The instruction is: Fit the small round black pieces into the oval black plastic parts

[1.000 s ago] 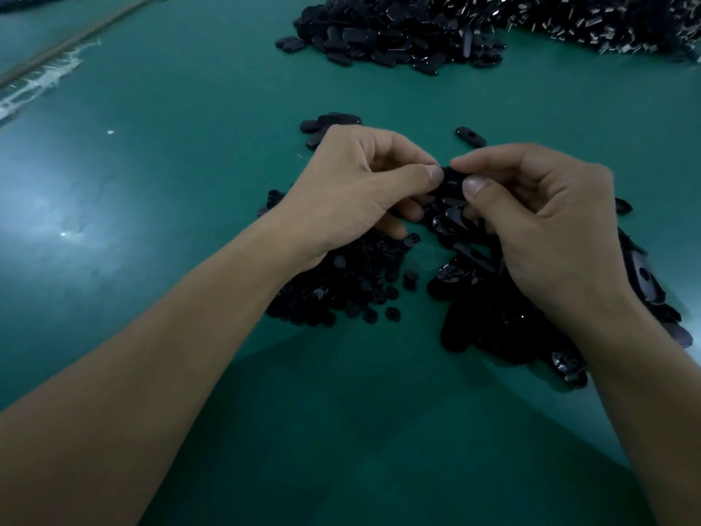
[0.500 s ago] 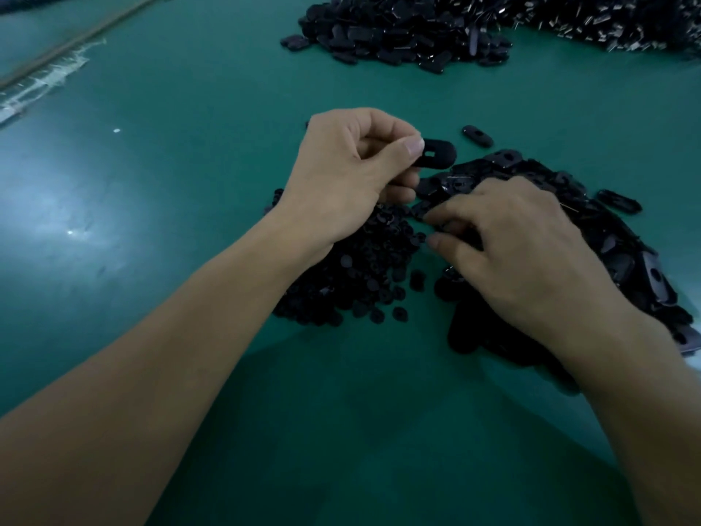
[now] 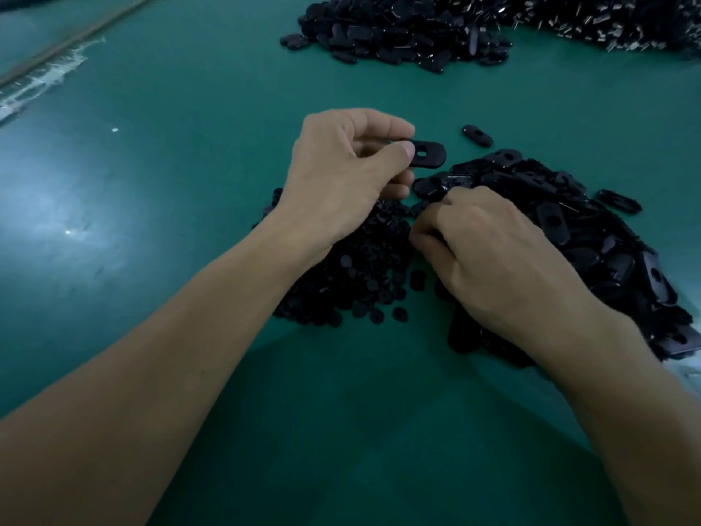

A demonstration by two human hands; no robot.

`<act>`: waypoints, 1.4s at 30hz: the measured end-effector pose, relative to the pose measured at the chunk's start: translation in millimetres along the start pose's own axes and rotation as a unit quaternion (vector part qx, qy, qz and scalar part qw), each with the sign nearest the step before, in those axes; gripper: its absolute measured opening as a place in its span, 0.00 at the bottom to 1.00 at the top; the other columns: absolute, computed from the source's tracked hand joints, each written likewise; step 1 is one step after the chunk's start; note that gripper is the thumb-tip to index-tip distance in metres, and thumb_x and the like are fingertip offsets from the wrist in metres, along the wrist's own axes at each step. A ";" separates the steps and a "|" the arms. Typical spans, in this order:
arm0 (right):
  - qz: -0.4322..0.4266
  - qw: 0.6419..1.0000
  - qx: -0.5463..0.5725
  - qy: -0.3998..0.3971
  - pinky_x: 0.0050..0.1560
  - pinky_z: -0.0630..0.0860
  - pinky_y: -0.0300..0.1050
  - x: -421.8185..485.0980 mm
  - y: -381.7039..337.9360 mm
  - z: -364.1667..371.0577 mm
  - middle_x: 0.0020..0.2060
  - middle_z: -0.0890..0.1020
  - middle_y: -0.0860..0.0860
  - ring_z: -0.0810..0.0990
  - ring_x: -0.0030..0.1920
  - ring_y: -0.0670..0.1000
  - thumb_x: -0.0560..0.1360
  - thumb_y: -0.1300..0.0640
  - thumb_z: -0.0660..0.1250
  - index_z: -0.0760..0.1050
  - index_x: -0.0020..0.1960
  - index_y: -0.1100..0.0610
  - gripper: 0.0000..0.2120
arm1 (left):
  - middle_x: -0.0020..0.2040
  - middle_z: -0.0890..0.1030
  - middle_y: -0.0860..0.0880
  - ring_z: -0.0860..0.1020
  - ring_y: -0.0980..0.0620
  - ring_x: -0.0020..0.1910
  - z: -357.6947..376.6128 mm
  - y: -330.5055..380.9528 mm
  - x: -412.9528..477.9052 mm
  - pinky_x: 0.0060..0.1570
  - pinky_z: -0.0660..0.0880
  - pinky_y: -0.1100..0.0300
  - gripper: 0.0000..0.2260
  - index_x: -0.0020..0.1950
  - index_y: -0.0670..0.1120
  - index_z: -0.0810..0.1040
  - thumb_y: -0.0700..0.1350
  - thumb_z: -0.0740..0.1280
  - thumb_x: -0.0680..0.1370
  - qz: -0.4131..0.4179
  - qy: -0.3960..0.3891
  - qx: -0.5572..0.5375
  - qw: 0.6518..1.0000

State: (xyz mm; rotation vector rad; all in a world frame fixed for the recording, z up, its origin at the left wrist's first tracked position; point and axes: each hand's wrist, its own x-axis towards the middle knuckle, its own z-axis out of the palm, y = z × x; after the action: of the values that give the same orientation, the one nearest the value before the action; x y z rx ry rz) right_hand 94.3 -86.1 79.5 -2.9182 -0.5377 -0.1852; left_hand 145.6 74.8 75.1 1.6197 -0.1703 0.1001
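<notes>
A person's left hand (image 3: 349, 176) pinches one oval black plastic part (image 3: 428, 153) by thumb and forefinger above the green table (image 3: 189, 146). The part lies flat, long axis left to right, its free rounded end pointing right and its centre slot facing up. The right hand (image 3: 493, 267), which met the left a second ago, has dropped with fingers curled between the small round black pieces (image 3: 349, 275) and the glossy oval heap (image 3: 591, 241). Whether it grips anything cannot be told.
</notes>
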 end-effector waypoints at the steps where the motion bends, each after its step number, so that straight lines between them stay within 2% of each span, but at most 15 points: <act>1: 0.000 1.000 0.016 0.011 0.50 0.71 0.53 0.3 0.4 0.5 0.46 0.76 0.53 0.74 0.50 0.56 0.84 0.56 0.59 0.78 0.54 0.57 0.09 | 0.38 0.86 0.47 0.85 0.51 0.37 0.3 -0.2 -0.1 0.41 0.82 0.61 0.04 0.50 0.43 0.83 0.36 0.71 0.78 0.001 0.002 -0.001 1.000; 5: 0.028 0.986 0.148 0.069 0.39 0.73 0.55 -2.1 4.7 -0.3 0.38 0.78 0.50 0.76 0.38 0.52 0.84 0.56 0.57 0.70 0.50 0.54 0.05 | 0.38 0.86 0.47 0.86 0.51 0.37 1.1 0.6 -0.4 0.41 0.82 0.61 0.04 0.48 0.44 0.84 0.35 0.71 0.78 0.000 0.006 -0.001 1.000; 8: 0.041 0.967 0.218 0.125 0.35 0.72 0.45 -5.2 7.1 -0.4 0.35 0.80 0.48 0.76 0.36 0.49 0.82 0.57 0.63 0.74 0.48 0.55 0.05 | 0.38 0.86 0.47 0.86 0.50 0.39 1.9 0.9 -1.6 0.42 0.82 0.60 0.05 0.48 0.44 0.84 0.34 0.72 0.77 -0.003 -0.001 -0.002 1.000; 11: 0.049 0.950 0.258 0.170 0.38 0.74 0.33 -5.9 11.4 0.5 0.36 0.81 0.42 0.80 0.38 0.43 0.78 0.59 0.71 0.79 0.45 0.53 0.03 | 0.38 0.86 0.47 0.86 0.48 0.39 2.5 1.4 -2.8 0.42 0.82 0.61 0.06 0.48 0.44 0.84 0.34 0.72 0.76 0.000 -0.010 0.004 1.000; 15: 0.050 0.923 0.319 0.207 0.46 0.78 0.36 -5.0 16.8 1.6 0.40 0.82 0.40 0.83 0.42 0.43 0.77 0.59 0.73 0.80 0.51 0.45 0.10 | 0.36 0.86 0.50 0.86 0.50 0.39 3.4 1.8 -4.4 0.41 0.82 0.61 0.08 0.48 0.46 0.83 0.34 0.73 0.76 0.015 -0.026 0.024 0.999; 19: 0.047 0.921 0.310 0.229 0.47 0.79 0.35 -3.3 18.6 1.0 0.41 0.83 0.35 0.84 0.42 0.40 0.77 0.58 0.72 0.81 0.52 0.44 0.09 | 0.36 0.86 0.52 0.86 0.53 0.39 4.4 1.8 -5.5 0.40 0.81 0.63 0.08 0.49 0.46 0.83 0.34 0.73 0.75 0.027 -0.034 0.044 0.998; 24: 0.044 0.914 0.329 0.233 0.49 0.81 0.40 -4.2 18.7 2.5 0.42 0.84 0.39 0.85 0.44 0.43 0.78 0.59 0.72 0.80 0.49 0.44 0.09 | 0.37 0.86 0.51 0.86 0.52 0.39 5.5 1.5 -6.7 0.42 0.82 0.61 0.09 0.50 0.47 0.83 0.35 0.74 0.75 0.038 -0.044 0.051 0.997; 27: 0.048 0.917 0.312 0.246 0.46 0.78 0.38 -3.9 18.9 0.9 0.43 0.83 0.40 0.82 0.43 0.44 0.78 0.57 0.71 0.80 0.49 0.44 0.08 | 0.38 0.87 0.51 0.86 0.54 0.40 5.4 1.2 -7.0 0.43 0.82 0.61 0.09 0.49 0.48 0.83 0.35 0.74 0.75 0.047 -0.048 0.051 0.996; 31: 0.062 0.913 0.310 0.258 0.42 0.76 0.33 -3.6 19.5 -0.3 0.39 0.81 0.39 0.80 0.39 0.42 0.79 0.58 0.69 0.77 0.48 0.44 0.08 | 0.38 0.86 0.51 0.86 0.54 0.39 7.0 0.1 -8.0 0.42 0.82 0.62 0.10 0.48 0.49 0.83 0.34 0.74 0.75 0.051 -0.052 0.050 0.996; 34: 0.059 0.915 0.312 0.247 0.43 0.75 0.32 -3.5 20.3 0.6 0.39 0.78 0.40 0.77 0.40 0.40 0.81 0.58 0.66 0.75 0.54 0.47 0.07 | 0.38 0.87 0.50 0.87 0.50 0.39 8.0 -0.6 -8.2 0.43 0.83 0.58 0.10 0.46 0.50 0.84 0.34 0.74 0.74 0.048 -0.051 0.051 0.996; 36: 0.054 0.920 0.304 0.242 0.44 0.74 0.32 -3.5 20.5 0.5 0.40 0.78 0.40 0.77 0.40 0.40 0.82 0.58 0.65 0.77 0.61 0.50 0.10 | 0.38 0.87 0.49 0.86 0.49 0.39 8.2 -1.0 -8.0 0.45 0.84 0.56 0.10 0.47 0.50 0.84 0.34 0.75 0.74 0.048 -0.054 0.052 0.996; 37: 0.052 0.921 0.301 0.243 0.44 0.74 0.32 -3.5 20.5 0.5 0.41 0.79 0.39 0.78 0.41 0.40 0.82 0.58 0.65 0.78 0.62 0.50 0.10 | 0.38 0.87 0.49 0.86 0.49 0.39 8.5 -1.2 -8.1 0.45 0.84 0.56 0.10 0.47 0.50 0.84 0.34 0.74 0.74 0.049 -0.056 0.053 0.996; 42: 0.062 0.902 0.341 0.258 0.45 0.80 0.38 -3.0 18.7 0.1 0.39 0.83 0.41 0.84 0.41 0.44 0.79 0.58 0.70 0.79 0.50 0.44 0.08 | 0.38 0.87 0.49 0.86 0.50 0.38 10.1 -2.6 -9.9 0.44 0.84 0.56 0.10 0.48 0.48 0.85 0.33 0.74 0.74 0.051 -0.068 0.054 0.995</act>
State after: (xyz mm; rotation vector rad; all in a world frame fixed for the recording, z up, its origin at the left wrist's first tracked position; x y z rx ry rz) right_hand 98.4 -104.4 76.3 -2.0877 -0.2490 -0.5958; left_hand 135.8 65.3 70.3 1.7258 -0.3575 0.0782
